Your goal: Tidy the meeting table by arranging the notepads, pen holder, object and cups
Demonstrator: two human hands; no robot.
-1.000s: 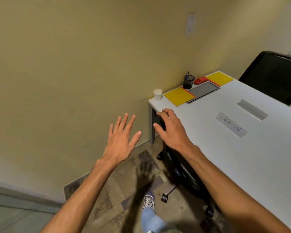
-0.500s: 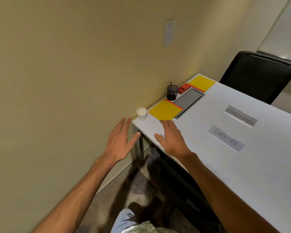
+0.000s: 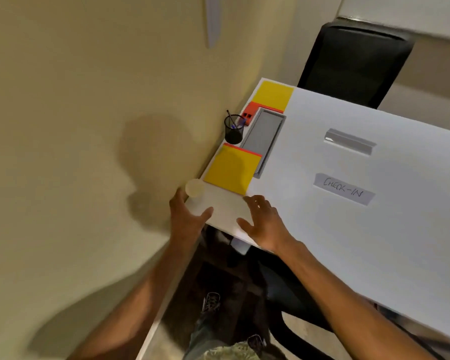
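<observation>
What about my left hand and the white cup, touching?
Cannot tell. The head view shows the left hand right beside the white cup, but blur hides whether there is contact or a gap.

1 beige wall [image 3: 76, 100], matte, bearing 1 pale switch plate [image 3: 213, 19] and a soft shadow. 1 white table [image 3: 374, 242] set against it, with 1 grey label [image 3: 344, 188] reading "CHECK-IN". 1 black chair [image 3: 353, 63] at the far end; dark floor [image 3: 213, 271] beneath.

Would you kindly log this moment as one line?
phase: pre-grasp | left hand: open, by white cup, contact unclear | right hand: open, over table corner | held: nothing
</observation>
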